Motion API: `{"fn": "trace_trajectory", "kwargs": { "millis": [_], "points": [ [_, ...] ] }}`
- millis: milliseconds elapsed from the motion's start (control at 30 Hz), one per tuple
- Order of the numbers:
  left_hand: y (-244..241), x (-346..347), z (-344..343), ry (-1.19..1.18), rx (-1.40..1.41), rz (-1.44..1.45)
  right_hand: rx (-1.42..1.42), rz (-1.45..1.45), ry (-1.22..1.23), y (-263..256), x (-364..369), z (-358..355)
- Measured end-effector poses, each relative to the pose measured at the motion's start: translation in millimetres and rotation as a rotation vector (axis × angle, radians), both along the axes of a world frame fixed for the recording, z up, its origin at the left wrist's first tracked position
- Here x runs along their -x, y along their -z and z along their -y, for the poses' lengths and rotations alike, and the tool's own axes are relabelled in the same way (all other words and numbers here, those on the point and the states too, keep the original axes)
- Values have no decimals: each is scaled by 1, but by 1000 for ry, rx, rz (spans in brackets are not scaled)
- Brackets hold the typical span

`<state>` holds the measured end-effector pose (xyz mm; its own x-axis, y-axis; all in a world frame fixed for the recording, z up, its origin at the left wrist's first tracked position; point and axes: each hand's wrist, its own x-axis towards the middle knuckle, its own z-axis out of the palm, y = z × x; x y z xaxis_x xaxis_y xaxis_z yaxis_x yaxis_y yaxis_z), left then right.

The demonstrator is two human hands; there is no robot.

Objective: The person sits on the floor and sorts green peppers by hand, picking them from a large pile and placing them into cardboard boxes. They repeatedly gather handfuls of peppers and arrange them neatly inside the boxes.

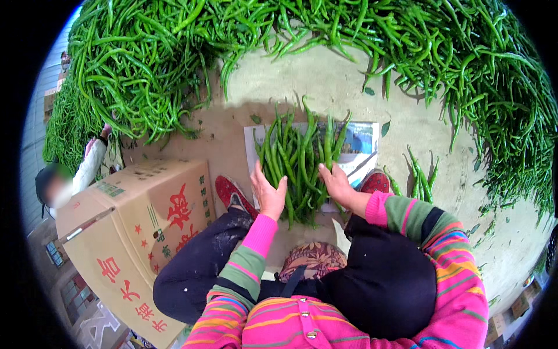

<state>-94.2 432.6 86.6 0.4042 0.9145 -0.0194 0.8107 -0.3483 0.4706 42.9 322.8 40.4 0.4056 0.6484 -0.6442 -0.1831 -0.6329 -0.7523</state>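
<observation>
A loose bundle of long green chili peppers (296, 152) lies lengthwise on a printed newspaper sheet (370, 135) on the ground between my feet. At the bundle's left edge, my left hand (269, 192) curls around some peppers, fingers outside and thumb on top. My right hand (338, 183) grips the right side, its thumb against a few peppers. Part of the palms and the fingers beneath the bundle are hidden. A smaller group of green chili peppers (420, 174) lies on the ground to the right, beyond my right shoe (375, 180).
Large heaps of green chilies (130, 65) curve around the front and both sides. A printed cardboard box (130, 231) stands close by my left leg. At the far left, another person's sleeved arm (92, 161) reaches toward the heap. Beneath me is a patterned seat (311, 259).
</observation>
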Motion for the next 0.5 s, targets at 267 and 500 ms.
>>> {"fn": "trace_trajectory", "kwargs": {
  "millis": [267, 500],
  "points": [
    [28, -60, -31, 212, 375, -240, 146, 114, -720, -5, -25, -13],
    [-5, -21, -11, 130, 455, 24, -145, 397, -247, -11, -121, -61]
  ]
}}
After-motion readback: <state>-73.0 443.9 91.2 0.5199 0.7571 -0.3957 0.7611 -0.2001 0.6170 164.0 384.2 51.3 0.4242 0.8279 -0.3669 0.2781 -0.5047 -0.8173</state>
